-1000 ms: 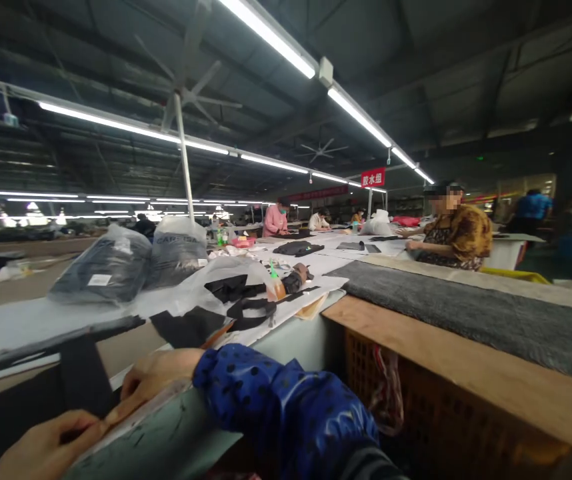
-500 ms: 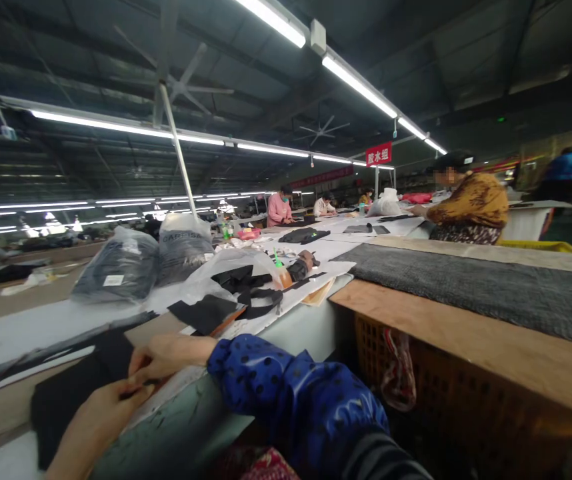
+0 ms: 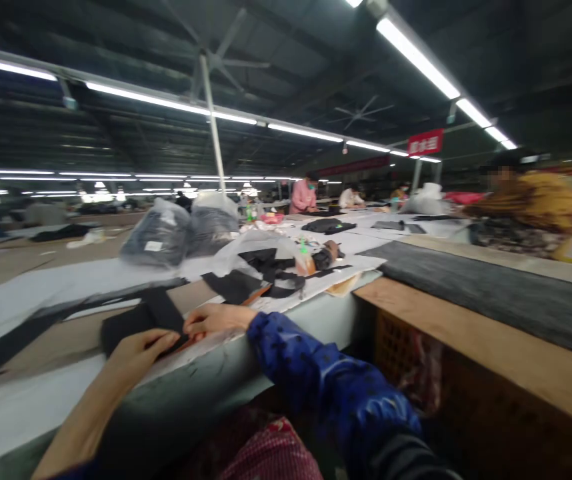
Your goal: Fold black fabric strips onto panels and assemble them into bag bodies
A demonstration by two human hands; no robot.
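A black fabric piece (image 3: 129,327) lies at the near edge of the table, over beige board. My left hand (image 3: 139,347) rests on its near side, fingers stretched out and lying flat on the cloth. At the piece's right end is my right hand (image 3: 219,320), its bent fingers pinched on the fabric edge. A blue dotted sleeve covers my right forearm. Just beyond my right hand lie a beige piece (image 3: 193,297) and another black piece (image 3: 233,285). The fingertips are slightly blurred.
Two plastic bags of dark goods (image 3: 153,233) stand behind. A bottle with a green tip (image 3: 305,263) stands near black scraps. To the right are a wooden board (image 3: 416,313), grey cloth (image 3: 466,287) and a yellow crate (image 3: 391,340). Several people work farther back.
The view has swung left, so things sit farther right. My hands, close together before, have drawn apart; the left one now lies flat on the black fabric.
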